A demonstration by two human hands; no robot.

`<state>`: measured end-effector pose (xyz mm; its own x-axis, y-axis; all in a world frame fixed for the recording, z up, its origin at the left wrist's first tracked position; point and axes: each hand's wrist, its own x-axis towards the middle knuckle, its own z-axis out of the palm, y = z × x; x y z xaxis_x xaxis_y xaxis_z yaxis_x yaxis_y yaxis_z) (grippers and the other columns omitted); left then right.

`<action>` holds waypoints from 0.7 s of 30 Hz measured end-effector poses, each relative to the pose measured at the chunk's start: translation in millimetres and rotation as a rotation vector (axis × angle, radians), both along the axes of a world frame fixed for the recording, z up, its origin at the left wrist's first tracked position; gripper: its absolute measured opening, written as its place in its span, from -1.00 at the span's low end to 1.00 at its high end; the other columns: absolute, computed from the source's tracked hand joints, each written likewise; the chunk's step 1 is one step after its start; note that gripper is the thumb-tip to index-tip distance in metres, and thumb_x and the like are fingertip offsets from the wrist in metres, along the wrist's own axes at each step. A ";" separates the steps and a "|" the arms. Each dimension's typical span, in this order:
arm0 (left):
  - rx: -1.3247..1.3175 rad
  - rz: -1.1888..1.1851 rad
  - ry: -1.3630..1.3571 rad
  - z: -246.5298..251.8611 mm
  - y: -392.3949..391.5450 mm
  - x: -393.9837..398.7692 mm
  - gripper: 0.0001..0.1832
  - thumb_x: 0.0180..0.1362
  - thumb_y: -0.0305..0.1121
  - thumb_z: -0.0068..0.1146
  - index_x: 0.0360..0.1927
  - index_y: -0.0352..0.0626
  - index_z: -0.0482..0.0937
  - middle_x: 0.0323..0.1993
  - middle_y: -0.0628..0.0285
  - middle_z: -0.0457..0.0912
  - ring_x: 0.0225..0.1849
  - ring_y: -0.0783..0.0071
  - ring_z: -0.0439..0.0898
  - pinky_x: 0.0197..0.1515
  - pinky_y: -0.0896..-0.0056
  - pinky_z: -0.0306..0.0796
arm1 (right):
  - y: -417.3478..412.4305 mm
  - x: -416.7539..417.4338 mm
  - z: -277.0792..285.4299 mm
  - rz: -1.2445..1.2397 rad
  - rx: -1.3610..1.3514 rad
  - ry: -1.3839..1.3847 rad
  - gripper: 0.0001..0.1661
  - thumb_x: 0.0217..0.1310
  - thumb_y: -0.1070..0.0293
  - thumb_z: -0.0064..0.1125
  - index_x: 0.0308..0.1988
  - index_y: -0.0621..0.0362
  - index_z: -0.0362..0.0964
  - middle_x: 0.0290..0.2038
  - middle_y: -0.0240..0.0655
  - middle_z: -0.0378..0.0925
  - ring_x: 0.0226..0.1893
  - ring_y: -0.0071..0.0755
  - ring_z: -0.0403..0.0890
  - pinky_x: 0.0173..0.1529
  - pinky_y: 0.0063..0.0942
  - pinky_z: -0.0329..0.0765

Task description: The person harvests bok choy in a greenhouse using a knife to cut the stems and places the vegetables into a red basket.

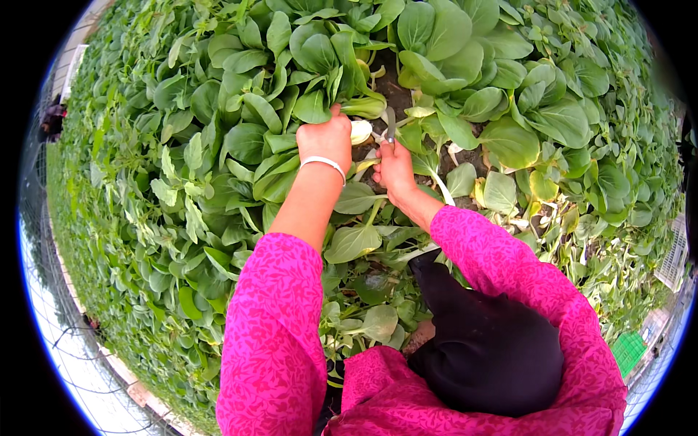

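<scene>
My left hand (326, 136), with a white bangle at the wrist, is closed around a head of bok choy. The pale base (361, 132) of that head sticks out to the right of my fist, and its leaves are partly hidden beneath the hand. My right hand (395, 168) grips a small knife, whose handle is mostly hidden by the fingers. The knife's metal blade (391, 122) points up and away from me, close to the base of another bok choy (371, 106) just beyond my left fist.
Dense bok choy plants (452, 43) stand ahead and on both sides. Loose leaves (354, 242) lie before me, and yellowed trimmings (545, 218) cover soil to the right. A white plastic crate (672, 253) and a green crate (629, 353) sit at the right edge. A person (53, 120) is far left.
</scene>
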<state>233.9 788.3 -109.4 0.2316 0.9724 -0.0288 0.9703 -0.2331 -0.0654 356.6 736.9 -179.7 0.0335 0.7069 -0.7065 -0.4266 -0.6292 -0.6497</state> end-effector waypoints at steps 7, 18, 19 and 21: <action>-0.046 0.086 -0.027 -4.2 4.4 -4.1 -0.70 -0.04 -0.50 0.20 -0.16 -0.16 0.66 -0.35 0.11 0.71 -0.32 0.13 0.71 -0.26 0.18 0.58 | 5.4 14.1 -10.3 0.199 -0.012 -0.120 -0.74 0.50 0.17 -0.19 -0.15 0.12 0.26 -0.44 -0.44 0.29 -0.62 -0.57 0.29 -0.63 -0.56 0.27; -0.129 0.167 0.008 -2.9 -5.8 -5.5 -0.75 0.09 -0.48 0.05 -0.15 -0.12 0.63 -0.17 0.17 0.72 -0.33 0.22 0.73 -0.28 0.21 0.58 | 28.4 39.5 -4.1 0.795 -0.019 -0.404 -0.65 0.45 0.19 -0.18 -0.18 0.33 0.26 -0.59 -0.25 0.38 -0.77 -0.43 0.32 -0.69 -0.37 0.27; -0.114 0.121 -0.009 3.6 -7.4 -2.2 -0.77 0.08 -0.48 0.05 -0.17 -0.14 0.62 -0.10 0.19 0.69 -0.34 0.23 0.73 -0.29 0.21 0.58 | 19.5 43.2 -6.6 0.761 0.012 -0.482 -0.66 0.45 0.21 -0.16 -0.14 0.33 0.27 -0.61 -0.27 0.36 -0.77 -0.45 0.31 -0.67 -0.40 0.29; -0.092 0.047 -0.032 17.3 -16.9 -3.2 -0.79 0.05 -0.49 0.06 -0.22 -0.17 0.62 0.06 0.25 0.63 -0.37 0.23 0.71 -0.30 0.23 0.58 | 0.4 51.3 -22.2 0.586 0.192 -0.521 -0.61 0.45 0.19 -0.13 -0.12 0.38 0.32 -0.45 -0.19 0.50 -0.62 -0.42 0.49 -0.63 -0.37 0.37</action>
